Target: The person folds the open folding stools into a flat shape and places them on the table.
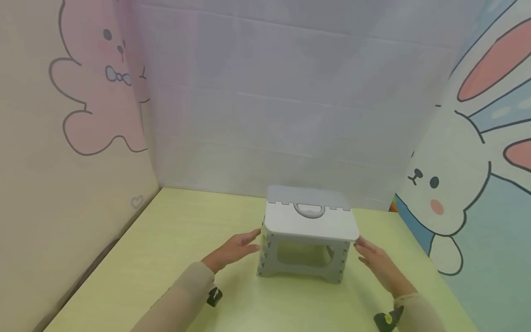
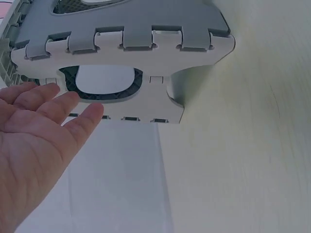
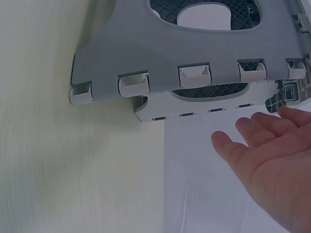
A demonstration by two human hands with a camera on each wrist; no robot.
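A folding step stool (image 1: 313,226), white and grey with a carry handle in its top, stands unfolded and upright on the table. Its hinged side panel (image 2: 155,53) fills the upper part of the left wrist view. To the stool's left, my left hand (image 1: 233,250) reaches toward the side with fingers extended. On the other side, my right hand (image 1: 379,263) has its fingertips close under the right corner of the stool's top. The right wrist view shows that palm turned up beside the stool's interlocking leg joints (image 3: 194,76). Neither hand grips anything.
The pale yellow-green table (image 1: 178,216) stretches around the stool. A white sheet wall (image 1: 290,106) stands behind it. Side walls carry cartoon prints, a pink bear (image 1: 103,92) on the left and a white rabbit (image 1: 452,184) on the right.
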